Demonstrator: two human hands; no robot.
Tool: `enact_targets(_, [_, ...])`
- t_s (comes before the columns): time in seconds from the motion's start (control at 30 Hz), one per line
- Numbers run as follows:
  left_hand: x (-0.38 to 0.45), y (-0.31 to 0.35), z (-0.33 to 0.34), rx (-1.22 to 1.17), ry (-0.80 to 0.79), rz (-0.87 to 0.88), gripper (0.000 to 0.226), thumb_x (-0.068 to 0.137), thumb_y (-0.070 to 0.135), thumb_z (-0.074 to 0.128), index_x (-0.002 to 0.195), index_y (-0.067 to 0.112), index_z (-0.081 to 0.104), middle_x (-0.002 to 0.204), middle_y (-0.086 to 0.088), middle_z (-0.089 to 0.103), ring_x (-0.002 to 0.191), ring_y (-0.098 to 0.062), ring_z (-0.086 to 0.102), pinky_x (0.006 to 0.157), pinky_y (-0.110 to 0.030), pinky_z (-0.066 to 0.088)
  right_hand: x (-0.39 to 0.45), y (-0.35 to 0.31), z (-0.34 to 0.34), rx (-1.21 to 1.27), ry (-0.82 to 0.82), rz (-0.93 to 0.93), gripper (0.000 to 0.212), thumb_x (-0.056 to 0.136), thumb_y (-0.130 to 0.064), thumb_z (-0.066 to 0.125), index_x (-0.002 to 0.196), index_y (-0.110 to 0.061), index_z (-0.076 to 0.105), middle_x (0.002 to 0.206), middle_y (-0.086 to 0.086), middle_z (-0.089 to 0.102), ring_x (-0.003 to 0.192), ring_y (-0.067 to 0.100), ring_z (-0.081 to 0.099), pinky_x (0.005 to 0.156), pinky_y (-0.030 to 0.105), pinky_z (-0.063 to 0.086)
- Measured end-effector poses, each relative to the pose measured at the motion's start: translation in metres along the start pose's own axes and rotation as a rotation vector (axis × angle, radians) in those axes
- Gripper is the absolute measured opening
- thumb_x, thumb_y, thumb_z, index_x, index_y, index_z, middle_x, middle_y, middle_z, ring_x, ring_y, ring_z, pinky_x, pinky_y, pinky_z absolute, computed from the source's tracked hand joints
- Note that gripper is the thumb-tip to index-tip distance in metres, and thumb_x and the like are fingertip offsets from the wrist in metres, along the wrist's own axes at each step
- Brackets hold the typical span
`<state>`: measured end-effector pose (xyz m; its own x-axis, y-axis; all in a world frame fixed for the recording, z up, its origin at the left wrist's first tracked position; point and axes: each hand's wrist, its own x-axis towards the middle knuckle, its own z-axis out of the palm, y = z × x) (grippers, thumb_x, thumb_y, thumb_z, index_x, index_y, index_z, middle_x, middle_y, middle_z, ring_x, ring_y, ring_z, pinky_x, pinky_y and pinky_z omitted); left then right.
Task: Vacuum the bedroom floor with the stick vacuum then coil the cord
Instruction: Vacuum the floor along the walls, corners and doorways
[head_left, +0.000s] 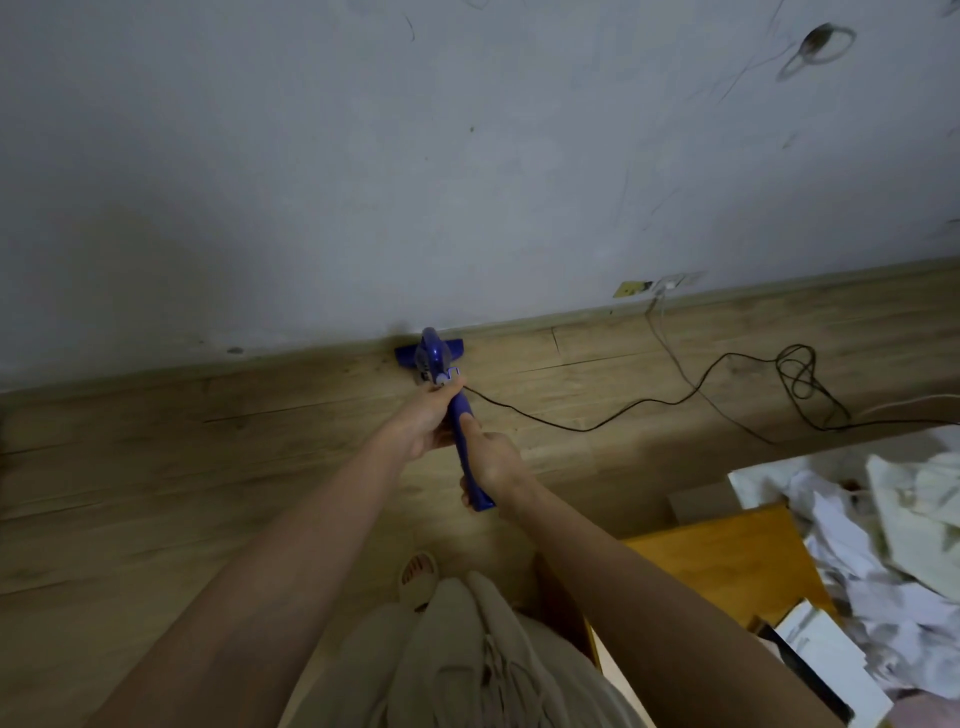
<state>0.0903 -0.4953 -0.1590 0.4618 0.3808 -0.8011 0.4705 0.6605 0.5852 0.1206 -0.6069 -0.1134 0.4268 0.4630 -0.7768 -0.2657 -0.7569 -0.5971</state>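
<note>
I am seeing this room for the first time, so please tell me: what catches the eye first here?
The blue stick vacuum stands out at the centre, its head against the wall's base, with the left hand and right hand both gripping its handle. A black cord trails right across the wooden floor into a loose tangle. Crumpled papers pile up at lower right.

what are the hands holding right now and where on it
Both hands grip the blue stick vacuum by its handle: the left hand higher up near the body, the right hand lower at the handle's end.

Scuffed grey wall (363, 156), wooden floor (156, 467)
</note>
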Motion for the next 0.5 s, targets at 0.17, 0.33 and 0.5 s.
enact_targets(0.17, [0.014, 0.021, -0.017, -0.009, -0.013, 0.016, 0.044, 0.091, 0.046, 0.059, 0.120, 0.013, 0.054, 0.107, -0.016, 0.068, 0.088, -0.024, 0.068, 0.064, -0.032, 0.054, 0.008, -0.027, 0.006, 0.011, 0.015, -0.042, 0.052, 0.104, -0.047, 0.027, 0.097, -0.003, 0.053, 0.066, 0.011, 0.056, 0.048, 0.019, 0.053, 0.047, 0.029, 0.047])
enact_targets(0.33, [0.018, 0.035, -0.022, -0.018, 0.005, 0.045, 0.048, 0.089, 0.049, 0.061, 0.120, 0.013, 0.055, 0.109, -0.015, 0.069, 0.093, -0.025, 0.068, 0.067, -0.033, 0.054, 0.010, -0.046, 0.008, 0.030, 0.006, -0.053, 0.047, 0.104, -0.046, 0.025, 0.106, -0.005, 0.049, 0.068, 0.009, 0.055, 0.048, 0.018, 0.053, 0.047, 0.027, 0.046])
enact_targets(0.5, [0.010, 0.025, -0.017, -0.009, 0.002, 0.026, 0.044, 0.090, 0.048, 0.059, 0.116, 0.012, 0.054, 0.104, -0.015, 0.068, 0.089, -0.025, 0.068, 0.068, -0.034, 0.055, 0.006, -0.036, 0.006, 0.047, 0.001, -0.024, 0.050, 0.104, -0.046, 0.027, 0.105, -0.002, 0.051, 0.072, 0.011, 0.055, 0.051, 0.018, 0.053, 0.043, 0.026, 0.046])
